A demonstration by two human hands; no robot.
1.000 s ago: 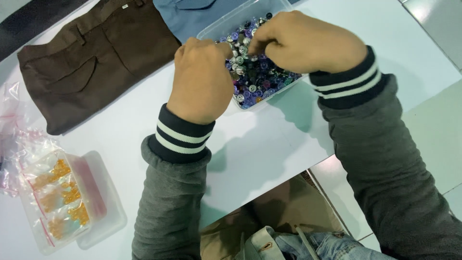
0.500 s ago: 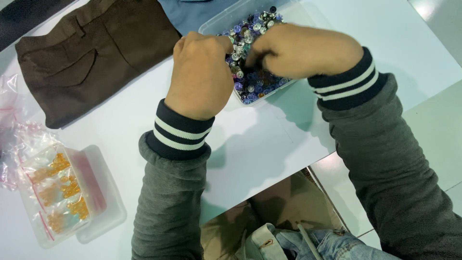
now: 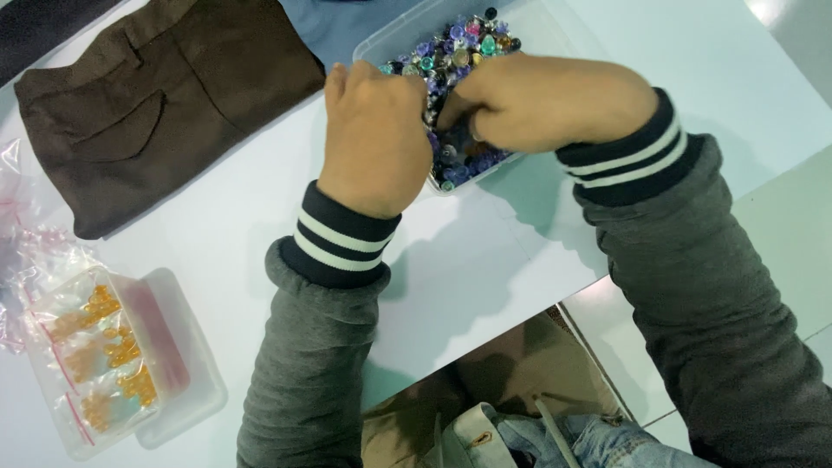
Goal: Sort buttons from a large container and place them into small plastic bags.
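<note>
Seen from the head view: a clear plastic box (image 3: 394,39) full of small coloured beads (image 3: 455,43), mostly purple, blue and green, sitting on a white table (image 3: 485,260) near its far edge. Left hand (image 3: 377,139) knuckles-up over the near left corner of the box, fingers curled down into the beads, fingertips hidden, so cannot tell whether anything is pinched. Right hand (image 3: 546,104) reaching in from the right, fingers bent inward toward the left hand, the two hands touching or nearly so above the beads; grasp also hidden, cannot tell what is held. Both wrists in grey sleeves with dark cuffs striped white. Left of the box, folded brown trousers (image 3: 165,104) lying flat on the table, and a blue garment (image 3: 334,26) just behind the box. At the near left corner, another clear lidded box (image 3: 186,390) with small bags of orange beads (image 3: 100,351) lying on it, and loose clear bags (image 3: 26,251) beside it. Below the table edge, a heap of denim (image 3: 589,438)
</note>
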